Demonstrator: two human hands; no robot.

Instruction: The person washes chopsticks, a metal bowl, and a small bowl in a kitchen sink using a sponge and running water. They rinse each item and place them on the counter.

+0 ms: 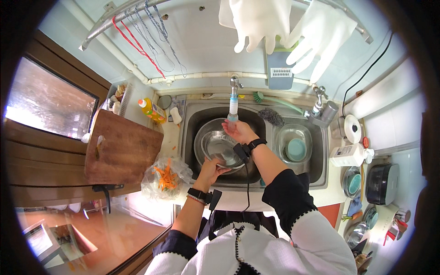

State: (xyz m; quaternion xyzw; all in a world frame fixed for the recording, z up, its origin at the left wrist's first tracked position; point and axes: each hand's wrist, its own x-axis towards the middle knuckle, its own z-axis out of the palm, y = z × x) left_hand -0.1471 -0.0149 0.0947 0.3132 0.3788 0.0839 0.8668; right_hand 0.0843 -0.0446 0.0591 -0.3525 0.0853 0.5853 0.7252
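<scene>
My left hand [212, 170] grips the near rim of a shiny metal bowl [220, 146], which is tilted over a larger metal basin [199, 137] in the left sink bowl. My right hand [239, 130] is under the faucet's flexible spout extension [233, 111], palm turned up, its fingers at the outlet. Water appears to run onto the fingers. Nothing is seen held in that hand. The metal faucet [234, 83] comes out of the wall behind the sink.
The right sink bowl holds a glass dish [282, 132] with a green bowl [296, 150]. A steel-wool scourer [271, 117] and green brush [280, 102] lie behind. At left are a wooden cutting board [123, 147], a plastic bag [151, 182] with orange peelings, and a yellow bottle [152, 110]. White gloves [319, 37] hang above.
</scene>
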